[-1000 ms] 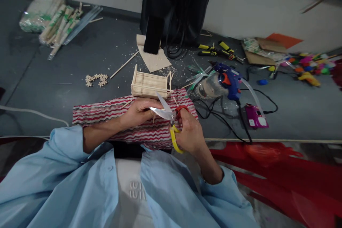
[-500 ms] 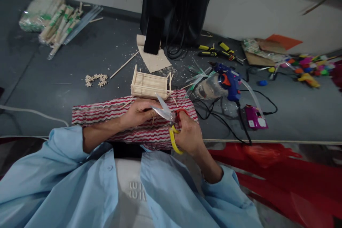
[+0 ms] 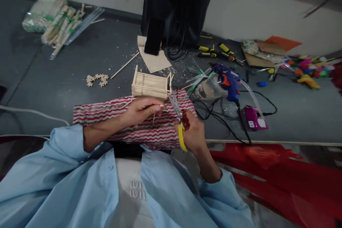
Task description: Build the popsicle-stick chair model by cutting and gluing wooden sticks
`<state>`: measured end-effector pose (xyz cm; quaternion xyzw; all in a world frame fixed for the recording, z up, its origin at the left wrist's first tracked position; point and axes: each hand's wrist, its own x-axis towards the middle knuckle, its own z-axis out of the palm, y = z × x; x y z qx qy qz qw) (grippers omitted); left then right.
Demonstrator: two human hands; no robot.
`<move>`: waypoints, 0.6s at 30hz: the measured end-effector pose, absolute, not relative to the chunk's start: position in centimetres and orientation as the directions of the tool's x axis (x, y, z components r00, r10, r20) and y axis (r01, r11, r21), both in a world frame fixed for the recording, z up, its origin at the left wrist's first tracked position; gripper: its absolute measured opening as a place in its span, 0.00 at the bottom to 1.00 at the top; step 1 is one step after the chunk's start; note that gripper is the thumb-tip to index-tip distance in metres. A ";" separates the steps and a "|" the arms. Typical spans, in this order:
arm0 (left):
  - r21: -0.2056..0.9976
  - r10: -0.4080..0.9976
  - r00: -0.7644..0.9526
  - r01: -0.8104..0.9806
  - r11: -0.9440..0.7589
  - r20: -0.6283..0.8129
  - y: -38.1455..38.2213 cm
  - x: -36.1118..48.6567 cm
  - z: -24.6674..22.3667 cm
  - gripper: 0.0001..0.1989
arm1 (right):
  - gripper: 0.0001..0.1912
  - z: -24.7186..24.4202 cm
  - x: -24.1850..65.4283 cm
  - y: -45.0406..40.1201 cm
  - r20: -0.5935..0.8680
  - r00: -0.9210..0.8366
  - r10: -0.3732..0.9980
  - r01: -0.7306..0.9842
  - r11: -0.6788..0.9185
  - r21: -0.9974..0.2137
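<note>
My left hand [image 3: 144,111] is closed in a pinch over the red-and-white wavy-striped cloth [image 3: 93,114], with a thin wooden stick [image 3: 154,118] between its fingers. My right hand [image 3: 194,130] grips scissors [image 3: 182,136] with yellow and red handles; their blades point up and left, slightly blurred and close together. Just beyond the hands, a small model made of wooden sticks [image 3: 151,84] stands at the cloth's far edge. The scissor tips are near its right end; whether they touch it I cannot tell.
A blue glue gun [image 3: 230,84] lies over a clear bottle [image 3: 207,88], cables trailing. Farther back are a black phone [image 3: 154,36], a black bag [image 3: 176,7] and yellow-black pliers [image 3: 208,55]. Small wooden flower shapes [image 3: 91,80] and bundled sticks [image 3: 58,25] lie left; a purple box [image 3: 255,117] lies right.
My right hand has moved right with the scissors, away from my left hand. The wide-open blades have come closer together and swung to point more upward.
</note>
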<state>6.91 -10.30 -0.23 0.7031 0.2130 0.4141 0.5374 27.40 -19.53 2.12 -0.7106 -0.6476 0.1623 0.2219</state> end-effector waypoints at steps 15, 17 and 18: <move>0.853 0.653 0.582 -0.148 -0.501 0.485 -9.9 6.9 -1.5 0.17 | 0.08 3.0 27.1 -19.6 0.078 -0.049 0.996 0.949 0.071 -0.307; 0.851 0.661 0.567 -0.151 -0.503 0.491 -9.9 6.8 -1.6 0.17 | 0.08 3.0 27.1 -19.6 0.098 -0.060 0.993 0.951 0.086 -0.298; 0.850 0.665 0.560 -0.149 -0.505 0.494 -9.9 6.8 -1.7 0.18 | 0.09 3.0 27.1 -19.6 0.106 -0.067 0.992 0.950 0.096 -0.296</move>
